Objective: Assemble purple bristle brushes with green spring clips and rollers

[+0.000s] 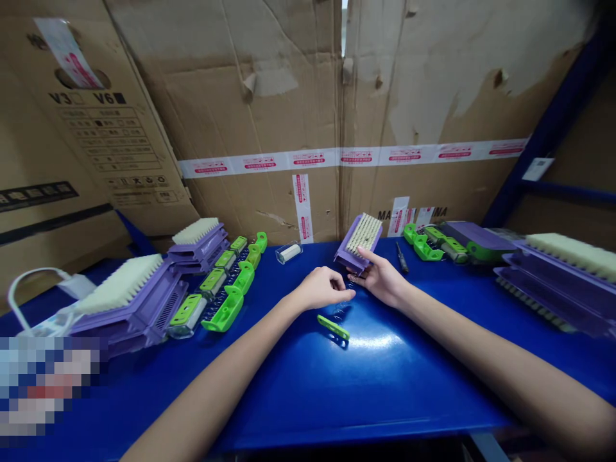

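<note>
My right hand [380, 280] grips a purple plastic housing [347, 253] with a ribbed cream pad [364, 234] on its upper face, tilted up above the table. Close by on the left, my left hand [325, 290] has its fingers curled in toward the thumb near the housing's lower end. Whatever its fingertips may hold is too small to make out. Below the hands, a flat bright green strip with holes [333, 327] lies on the blue table [385, 385]. Some thin, shiny, clear material beside the strip is indistinct.
Stacked purple housings with cream pads [122, 282] stand on the left, next to rows of green parts [226, 311]. A small clear case [289, 252] lies at the back. Right of my hands are a dark screwdriver-like tool [402, 256], green parts [423, 247] and more housings [553, 282]. Cardboard [264, 115] walls the rear.
</note>
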The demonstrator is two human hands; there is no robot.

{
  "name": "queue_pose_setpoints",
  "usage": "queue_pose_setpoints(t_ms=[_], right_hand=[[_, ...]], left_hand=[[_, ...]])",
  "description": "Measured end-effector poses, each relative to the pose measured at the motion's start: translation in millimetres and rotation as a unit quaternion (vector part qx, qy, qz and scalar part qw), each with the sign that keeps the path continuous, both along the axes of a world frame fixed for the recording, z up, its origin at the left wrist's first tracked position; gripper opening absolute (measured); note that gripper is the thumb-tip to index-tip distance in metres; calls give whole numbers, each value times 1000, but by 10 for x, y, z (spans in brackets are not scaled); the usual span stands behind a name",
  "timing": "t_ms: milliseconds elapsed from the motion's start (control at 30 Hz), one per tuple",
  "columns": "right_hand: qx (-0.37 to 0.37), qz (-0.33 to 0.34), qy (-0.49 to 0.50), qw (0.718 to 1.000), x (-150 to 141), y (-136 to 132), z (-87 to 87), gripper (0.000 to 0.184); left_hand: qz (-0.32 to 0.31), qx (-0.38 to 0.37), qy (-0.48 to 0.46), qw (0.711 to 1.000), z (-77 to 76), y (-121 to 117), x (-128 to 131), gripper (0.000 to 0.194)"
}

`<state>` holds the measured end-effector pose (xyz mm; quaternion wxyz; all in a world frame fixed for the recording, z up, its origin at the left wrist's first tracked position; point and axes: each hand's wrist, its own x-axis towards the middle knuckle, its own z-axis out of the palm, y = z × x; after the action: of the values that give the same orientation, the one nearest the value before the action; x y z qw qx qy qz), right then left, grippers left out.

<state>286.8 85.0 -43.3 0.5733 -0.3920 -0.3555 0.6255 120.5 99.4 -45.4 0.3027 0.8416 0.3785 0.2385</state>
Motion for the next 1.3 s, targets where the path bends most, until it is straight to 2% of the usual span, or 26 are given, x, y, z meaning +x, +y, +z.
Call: queue_pose_setpoints(t_ms=[200, 433, 533, 633, 767, 833, 933, 1000, 1100, 1200, 1300], right_hand=[[-23, 10, 29, 999, -4, -10, 9, 19], [-38, 8, 48, 998, -20, -34, 42, 16], [-44, -10, 46, 998, -14, -25, 34, 15], [-49, -21, 43, 998, -10, -20, 32, 16], [-50, -39, 48, 997, -1, -9, 43, 15], [-55, -54, 54, 996, 12, 3, 54, 15], [-70, -76, 59, 993, 44, 21, 75, 13], [-77, -79, 56, 992, 66, 27, 89, 12], [-76, -58, 33, 995, 83, 24, 101, 15], [-63, -29, 13, 997, 76, 14, 99, 17], [-59, -29, 12, 998, 67, 12, 90, 17]], left_hand=[[73, -32, -111, 991, -59, 45, 34, 18], [83, -69, -205, 973, -111, 94, 62, 28], [58, -113, -223, 966, -100, 101, 44, 35], [3, -152, -213, 965, -53, 120, -28, 50], [-91, -179, -134, 970, 32, 147, -159, 84], [-114, -171, -102, 973, 60, 149, -197, 89], [-115, -137, -80, 981, 46, 139, -188, 67], [-85, -99, -85, 988, -2, 129, -144, 48], [-24, -50, -118, 991, -84, 110, -66, 45], [-2, -4, -105, 995, -120, 88, -26, 39], [7, 44, -106, 993, -121, 81, -26, 34]])
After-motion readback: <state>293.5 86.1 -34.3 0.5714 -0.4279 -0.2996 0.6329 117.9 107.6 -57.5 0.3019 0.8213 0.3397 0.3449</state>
